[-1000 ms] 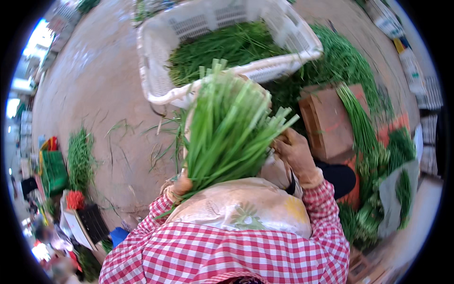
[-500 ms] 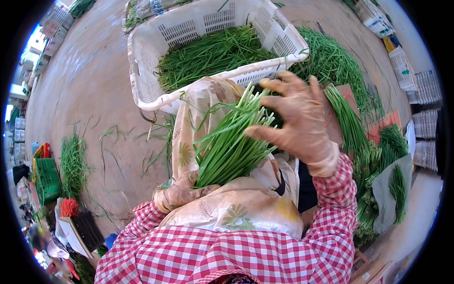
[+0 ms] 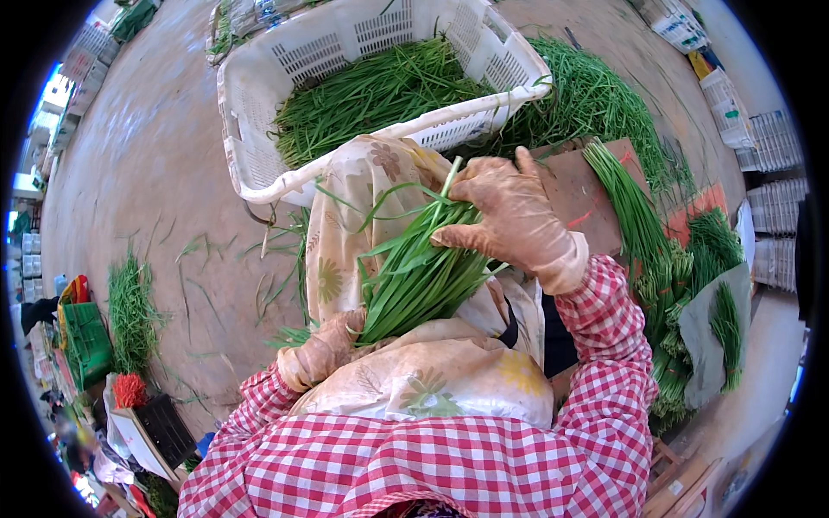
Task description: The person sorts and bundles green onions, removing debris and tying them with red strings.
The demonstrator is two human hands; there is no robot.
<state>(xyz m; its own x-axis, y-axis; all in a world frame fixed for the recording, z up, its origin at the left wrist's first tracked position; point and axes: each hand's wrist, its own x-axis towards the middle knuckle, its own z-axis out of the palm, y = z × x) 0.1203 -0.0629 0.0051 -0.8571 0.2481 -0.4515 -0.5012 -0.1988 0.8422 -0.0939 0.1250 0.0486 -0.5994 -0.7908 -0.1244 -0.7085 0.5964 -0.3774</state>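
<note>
"First, specify the surface."
"A brown, smooth floor (image 3: 177,207), strewn with green blades, in a room with stacked crates (image 3: 777,207) along the right."

"Counts and contents?"
"One white, rectangular, slotted plastic basket (image 3: 371,148); it contains loose green stalks (image 3: 380,95)."

"Hands?"
"One bundle of slender green stalks (image 3: 419,289) lies over the lap. The gloved left hand (image 3: 332,345) grips its lower end; the gloved right hand (image 3: 509,216) curves around the upper ends. Whether it pinches: cannot tell."

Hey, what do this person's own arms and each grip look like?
The left sleeve and right sleeve are red-and-white gingham. Thin, wrinkled, rubbery-looking gloves cover the left grip and right grip, with pale cuffs meeting the sleeves. No markings show.
</note>
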